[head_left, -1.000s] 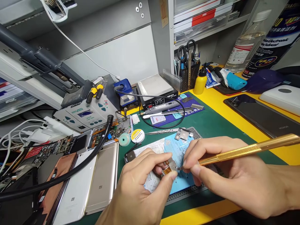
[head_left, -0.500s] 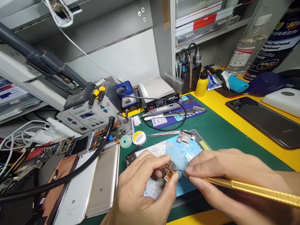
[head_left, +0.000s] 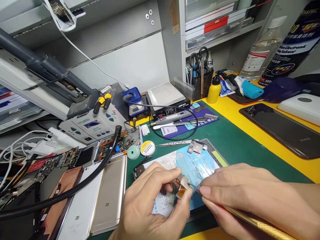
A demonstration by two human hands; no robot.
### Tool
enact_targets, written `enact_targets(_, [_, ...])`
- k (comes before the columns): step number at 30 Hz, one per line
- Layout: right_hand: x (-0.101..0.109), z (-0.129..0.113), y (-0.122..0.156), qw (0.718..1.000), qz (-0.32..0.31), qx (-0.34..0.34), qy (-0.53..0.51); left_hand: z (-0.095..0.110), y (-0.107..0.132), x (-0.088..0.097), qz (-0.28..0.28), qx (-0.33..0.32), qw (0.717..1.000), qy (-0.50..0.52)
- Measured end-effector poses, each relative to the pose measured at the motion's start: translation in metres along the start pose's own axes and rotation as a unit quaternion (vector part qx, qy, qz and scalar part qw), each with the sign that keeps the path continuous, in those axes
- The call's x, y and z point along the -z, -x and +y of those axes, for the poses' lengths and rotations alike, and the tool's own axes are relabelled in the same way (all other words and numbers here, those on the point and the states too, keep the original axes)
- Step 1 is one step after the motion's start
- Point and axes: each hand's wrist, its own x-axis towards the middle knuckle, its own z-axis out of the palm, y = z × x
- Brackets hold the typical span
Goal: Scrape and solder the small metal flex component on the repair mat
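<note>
Metal-framed module (head_left: 184,182): partly obscured by left hand (head_left: 150,203) | gold knurled handle (head_left: 265,226), below right hand (head_left: 246,196): cut off by lower frame edge | tool tip: too small to resolve

Our left hand (head_left: 147,203) sits low in front of us, fingers curled inward and thumb (head_left: 186,200) pressed down in a tight pinch. Our right hand (head_left: 240,196) lies across from the right, its forearm (head_left: 300,196) low and nearly level. Its thumb and forefinger close in a pen grip, with the fingertips (head_left: 205,190) just beside our left thumb.
</note>
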Motion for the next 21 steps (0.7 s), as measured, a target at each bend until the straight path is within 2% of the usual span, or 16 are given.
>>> enact_targets(6, [-0.005, 0.001, 0.007, 1.000, 0.006, 0.008, 0.016, 0.000, -0.001, 0.001, 0.002, 0.001, 1.000, 0.014])
enact_targets(10, [0.000, -0.002, -0.001, 1.000, 0.006, 0.004, 0.014, 0.001, -0.001, 0.000, 0.004, 0.004, 1.000, 0.009])
enact_targets(14, [0.005, -0.003, -0.006, 0.999, -0.020, -0.004, 0.030, 0.001, -0.001, 0.002, -0.001, -0.001, 1.000, 0.008])
enact_targets(21, [0.002, -0.003, 0.002, 0.999, -0.012, 0.002, 0.036, 0.000, 0.000, 0.002, 0.001, -0.015, 1.000, 0.016])
